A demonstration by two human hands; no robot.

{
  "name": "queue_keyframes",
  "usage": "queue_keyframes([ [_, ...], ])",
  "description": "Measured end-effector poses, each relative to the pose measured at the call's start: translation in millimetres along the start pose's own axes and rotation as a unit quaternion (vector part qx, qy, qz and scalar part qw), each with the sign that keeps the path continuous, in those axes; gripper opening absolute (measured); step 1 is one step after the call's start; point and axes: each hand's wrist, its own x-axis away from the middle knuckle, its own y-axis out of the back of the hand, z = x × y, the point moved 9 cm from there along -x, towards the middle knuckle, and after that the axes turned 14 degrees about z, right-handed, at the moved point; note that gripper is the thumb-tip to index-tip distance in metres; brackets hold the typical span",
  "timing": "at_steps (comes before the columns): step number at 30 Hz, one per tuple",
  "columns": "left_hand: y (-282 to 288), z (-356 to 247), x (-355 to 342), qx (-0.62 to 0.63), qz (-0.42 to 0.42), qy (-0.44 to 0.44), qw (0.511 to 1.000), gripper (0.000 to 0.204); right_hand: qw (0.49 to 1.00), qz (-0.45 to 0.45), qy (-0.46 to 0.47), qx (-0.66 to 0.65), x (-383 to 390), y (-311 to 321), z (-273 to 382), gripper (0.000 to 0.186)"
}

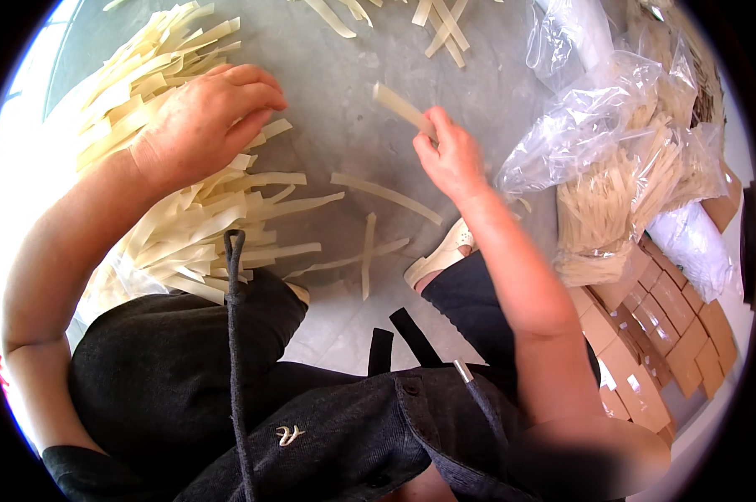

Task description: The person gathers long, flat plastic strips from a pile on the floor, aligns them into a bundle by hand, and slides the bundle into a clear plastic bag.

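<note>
My left hand [202,125] is over a loose pile of pale yellow flat strips [148,54] at the left, its fingers bent in toward the thumb; whatever they may grip is hidden beneath them. My right hand [453,159], right of centre, grips a short pale strip [394,105] that points up and to the left. Between and below the hands, a few separate strips [386,197] lie on the grey floor [328,92]. More scattered strips [445,29] lie at the top.
Clear plastic bags of beige strips [608,201] are heaped at the right, near a white bundle [687,251] and stacked brown cardboard pieces [671,326]. My dark-trousered legs [143,360] and a cream shoe [440,251] are in the lower part of the view.
</note>
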Motion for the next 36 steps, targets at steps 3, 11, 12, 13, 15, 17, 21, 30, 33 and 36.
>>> queue_keyframes([
  [3, 5, -3, 2, 0.008, -0.014, -0.007, 1.000, 0.016, 0.979, 0.131, 0.151, 0.036, 40, -29, 49, 0.017],
  [11, 8, -3, -5, 0.004, -0.020, -0.015, 1.000, 0.016, 0.880, 0.304, 0.265, 0.250, 163, -212, 45, 0.019],
  [12, 7, -2, -3, -0.001, -0.023, -0.015, 1.000, 0.016, 0.875, 0.319, 0.272, 0.244, 161, -213, 42, 0.017],
  [13, 6, -1, -1, -0.006, -0.026, -0.015, 1.000, 0.016, 0.869, 0.333, 0.278, 0.238, 158, -211, 36, 0.015],
  [15, 5, 3, -1, 0.003, -0.026, -0.014, 1.000, 0.016, 0.876, 0.311, 0.303, 0.208, 153, -183, 35, 0.011],
  [17, 8, 1, -2, 0.008, -0.032, -0.017, 0.999, 0.016, 0.893, 0.235, 0.349, 0.159, 152, -136, 41, 0.008],
  [21, 16, -8, -3, 0.004, -0.038, -0.026, 0.999, 0.015, 0.936, 0.131, 0.252, 0.208, 120, -76, 26, 0.010],
  [30, 12, -8, -6, 0.023, -0.033, -0.016, 0.999, 0.016, 0.974, 0.084, 0.098, 0.184, 63, -40, 9, 0.022],
  [33, 11, -7, -3, 0.020, -0.032, -0.008, 0.999, 0.016, 0.967, 0.114, 0.031, 0.226, 68, 2, -43, 0.025],
  [36, 14, -12, -8, 0.016, -0.029, -0.020, 0.999, 0.016, 0.961, 0.092, -0.025, 0.260, 87, 0, -117, 0.024],
])
